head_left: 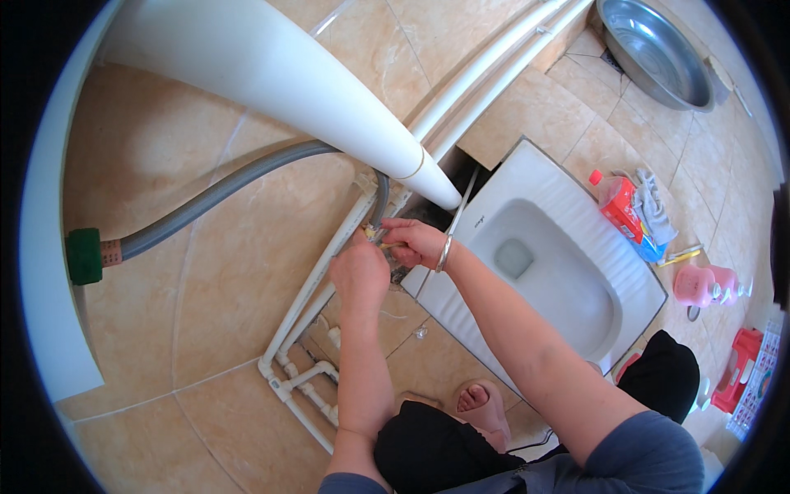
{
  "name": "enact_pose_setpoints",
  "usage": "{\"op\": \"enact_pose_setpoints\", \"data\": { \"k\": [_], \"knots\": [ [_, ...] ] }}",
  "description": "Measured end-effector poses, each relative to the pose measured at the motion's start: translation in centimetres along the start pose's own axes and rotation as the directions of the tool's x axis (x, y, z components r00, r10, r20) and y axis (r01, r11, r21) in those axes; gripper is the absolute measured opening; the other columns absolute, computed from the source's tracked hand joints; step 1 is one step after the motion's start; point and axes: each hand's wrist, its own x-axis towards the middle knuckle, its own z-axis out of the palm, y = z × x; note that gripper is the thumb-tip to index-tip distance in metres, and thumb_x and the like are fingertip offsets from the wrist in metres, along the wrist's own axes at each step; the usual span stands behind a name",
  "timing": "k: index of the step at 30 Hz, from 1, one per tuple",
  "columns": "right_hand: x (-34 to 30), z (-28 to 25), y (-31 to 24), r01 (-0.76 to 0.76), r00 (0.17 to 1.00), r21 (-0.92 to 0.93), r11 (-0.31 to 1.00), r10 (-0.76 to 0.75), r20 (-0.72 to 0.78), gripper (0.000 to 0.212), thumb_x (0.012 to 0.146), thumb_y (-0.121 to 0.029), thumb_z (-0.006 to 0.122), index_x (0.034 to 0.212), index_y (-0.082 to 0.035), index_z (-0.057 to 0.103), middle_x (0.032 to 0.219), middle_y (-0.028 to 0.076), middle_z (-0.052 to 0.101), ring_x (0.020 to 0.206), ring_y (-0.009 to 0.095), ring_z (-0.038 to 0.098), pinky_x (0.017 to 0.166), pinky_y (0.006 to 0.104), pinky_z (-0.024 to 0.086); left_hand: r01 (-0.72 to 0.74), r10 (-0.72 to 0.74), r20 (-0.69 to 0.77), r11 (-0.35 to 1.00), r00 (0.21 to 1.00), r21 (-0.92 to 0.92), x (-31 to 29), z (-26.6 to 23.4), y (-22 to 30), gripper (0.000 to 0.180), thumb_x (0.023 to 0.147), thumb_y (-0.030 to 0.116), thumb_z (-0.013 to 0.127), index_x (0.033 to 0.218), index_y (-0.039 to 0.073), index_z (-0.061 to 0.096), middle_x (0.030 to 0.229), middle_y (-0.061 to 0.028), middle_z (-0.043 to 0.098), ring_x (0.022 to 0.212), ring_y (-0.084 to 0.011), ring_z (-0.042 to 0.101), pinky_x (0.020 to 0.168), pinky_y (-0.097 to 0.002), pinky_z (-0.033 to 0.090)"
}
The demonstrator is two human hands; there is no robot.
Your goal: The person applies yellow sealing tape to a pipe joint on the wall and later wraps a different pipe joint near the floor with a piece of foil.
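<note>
Both my hands meet at the lower end of a grey hose [380, 200], beside the white wall pipes [313, 276]. My left hand [360, 276] is closed in a fist just below the hose end; what it grips is hidden by its back. My right hand [418, 244], with a silver bangle at the wrist, is pinched shut right beside it. A thin yellowish piece shows at its fingertips, too small to name. The hose passes behind a thick white pipe [313, 82] and runs left to a green fitting [85, 257].
A white squat toilet [568, 305] lies to my right. Beyond it are a red-capped bottle [613, 198], a grey cloth [652, 206], pink bottles [696, 286] and a metal basin [654, 58]. Branching white pipes [309, 379] run low along the left wall, near my sandalled foot [484, 407].
</note>
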Motion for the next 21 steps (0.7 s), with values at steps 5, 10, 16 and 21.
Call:
{"op": "enact_pose_setpoints", "data": {
  "k": [5, 10, 16, 21],
  "knots": [
    [0.8, -0.3, -0.3, -0.05, 0.995, -0.036, 0.998, 0.053, 0.082, 0.057, 0.077, -0.006, 0.047, 0.13, -0.011, 0.026, 0.048, -0.006, 0.031, 0.038, 0.005, 0.025, 0.036, 0.0204, 0.018, 0.007, -0.014, -0.065, 0.995, 0.998, -0.095, -0.3, 0.2, -0.3, 0.02, 0.077, 0.015, 0.05, 0.093, 0.004, 0.053, 0.069, -0.0187, 0.059, 0.067, -0.0358, 0.058, 0.061, -0.0453, 0.044],
    [1.2, -0.4, -0.8, -0.097, 0.985, -0.084, 0.992, 0.108, 0.135, 0.048, 0.077, -0.008, 0.048, 0.123, -0.012, 0.036, 0.05, -0.007, 0.031, 0.039, 0.004, 0.027, 0.036, 0.0194, 0.018, -0.013, -0.003, -0.103, 0.988, 0.995, -0.151, -0.6, 0.3, -0.6, 0.025, 0.077, 0.015, 0.051, 0.1, 0.004, 0.054, 0.069, -0.0185, 0.059, 0.067, -0.0351, 0.058, 0.059, -0.0445, 0.044],
    [0.4, 0.4, -1.2, -0.004, 1.0, -0.319, 0.948, 0.003, -0.003, 0.042, 0.076, -0.011, 0.049, 0.118, -0.01, 0.044, 0.052, -0.006, 0.037, 0.042, 0.003, 0.031, 0.037, 0.0193, 0.022, -0.102, 0.079, -0.204, 0.989, 0.976, -0.106, -0.9, 0.6, -0.9, 0.028, 0.076, 0.011, 0.053, 0.103, 0.008, 0.054, 0.061, -0.0124, 0.059, 0.059, -0.0288, 0.058, 0.06, -0.0394, 0.043],
    [-2.2, 0.5, -2.2, 0.026, 0.996, -0.428, 0.903, -0.06, -0.067, 0.057, 0.076, -0.015, 0.05, 0.13, -0.012, 0.033, 0.052, -0.004, 0.038, 0.042, 0.004, 0.032, 0.038, 0.0204, 0.024, -0.132, 0.093, -0.225, 0.978, 0.97, -0.162, -0.7, 1.6, -2.3, 0.033, 0.076, 0.014, 0.054, 0.109, 0.008, 0.053, 0.064, -0.0114, 0.06, 0.059, -0.0281, 0.059, 0.063, -0.039, 0.044]
  ]
}}
